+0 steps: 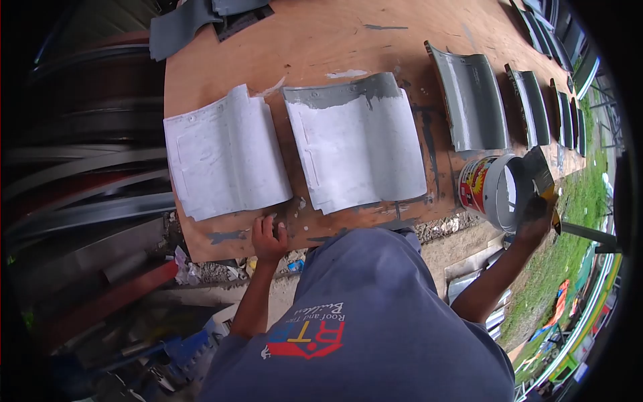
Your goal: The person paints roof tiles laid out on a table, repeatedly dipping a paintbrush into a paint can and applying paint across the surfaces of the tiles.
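My right hand (534, 218) grips a wide paintbrush (537, 169), its dark grey bristles raised beside the rim of a paint bucket (473, 182). Grey paint shows inside the bucket, which has a red and yellow label. Loosely bent, the fingers of my left hand (267, 238) rest on the table's near edge and hold nothing. Just beyond that hand lies a white roof tile (228, 157). To its right, a second white tile (362, 151) has wet-looking grey paint along its far end, with a ragged lower border.
The plywood table (321, 43) carries grey paint smears. Grey tiles (469, 100) stand in a row along its right side, and another grey tile (182, 28) lies at the far left corner. Dark metal lengths (100, 164) are stacked left of the table. Grass (536, 295) lies to the right.
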Motion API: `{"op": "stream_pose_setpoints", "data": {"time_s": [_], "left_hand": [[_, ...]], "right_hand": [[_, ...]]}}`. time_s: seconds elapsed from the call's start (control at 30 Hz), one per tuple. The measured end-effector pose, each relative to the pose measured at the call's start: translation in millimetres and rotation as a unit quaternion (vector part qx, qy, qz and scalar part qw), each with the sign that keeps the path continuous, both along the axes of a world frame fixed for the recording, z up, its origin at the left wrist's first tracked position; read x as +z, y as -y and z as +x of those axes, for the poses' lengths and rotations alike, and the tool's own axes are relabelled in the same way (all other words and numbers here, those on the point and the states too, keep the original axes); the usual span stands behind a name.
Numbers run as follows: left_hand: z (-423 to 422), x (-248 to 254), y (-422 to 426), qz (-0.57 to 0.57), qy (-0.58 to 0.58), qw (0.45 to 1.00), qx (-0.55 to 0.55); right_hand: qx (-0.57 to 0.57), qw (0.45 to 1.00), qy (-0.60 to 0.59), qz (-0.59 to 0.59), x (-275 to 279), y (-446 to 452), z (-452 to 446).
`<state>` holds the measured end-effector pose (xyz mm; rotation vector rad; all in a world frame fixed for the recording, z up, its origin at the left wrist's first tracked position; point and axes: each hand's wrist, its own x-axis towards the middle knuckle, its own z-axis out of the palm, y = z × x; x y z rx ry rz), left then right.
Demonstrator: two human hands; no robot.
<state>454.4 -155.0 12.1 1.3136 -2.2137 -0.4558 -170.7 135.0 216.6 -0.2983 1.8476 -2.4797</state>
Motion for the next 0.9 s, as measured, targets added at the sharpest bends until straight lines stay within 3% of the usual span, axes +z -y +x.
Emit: {"op": "stream_pose_setpoints", "data": {"time_s": [0.03,0.07,0.1,0.17,0.27,0.37,0.43,0.5,0.63,0.73,0.8,0.9], "left_hand": [[0,1,-1,0.007,-0.001,1.0,0.01],[-1,6,-1,0.017,-0.001,1.0,0.008],[-2,8,0,0.026,-0.001,1.0,0.005],[-1,5,-4,0.018,0.002,1.0,0.022],[-1,5,1,0.018,0.0,1.0,0.016],[-2,4,0,-0.019,0.005,1.0,0.023],[-1,2,-2,0.01,-0.007,1.0,0.023],[-1,4,-2,0.008,-0.01,0.999,0.029],[-1,4,-2,0.003,-0.007,1.0,0.031],[0,5,-1,0.017,-0.005,1.0,0.025],[0,6,-1,0.027,-0.009,0.999,0.02],[-1,10,2,0.027,-0.015,0.999,0.012]], "right_hand": [[0.082,0.989,0.068,-0.104,10,25,18],[0.107,0.993,0.009,-0.049,34,86,70],[0.112,0.992,0.029,0.041,38,116,94],[0.329,0.92,-0.046,0.209,23,199,155],[0.526,0.821,-0.005,0.223,-19,283,196],[0.556,0.801,-0.062,0.212,-57,345,222],[0.509,0.843,-0.118,0.129,-71,370,238],[0.518,0.828,-0.136,0.168,-76,374,245],[0.61,0.735,-0.167,0.246,-75,330,258],[0.669,0.688,-0.098,0.261,-66,303,254],[0.735,0.616,-0.083,0.27,-58,298,247],[0.682,0.676,-0.076,0.269,-63,333,242]]}}
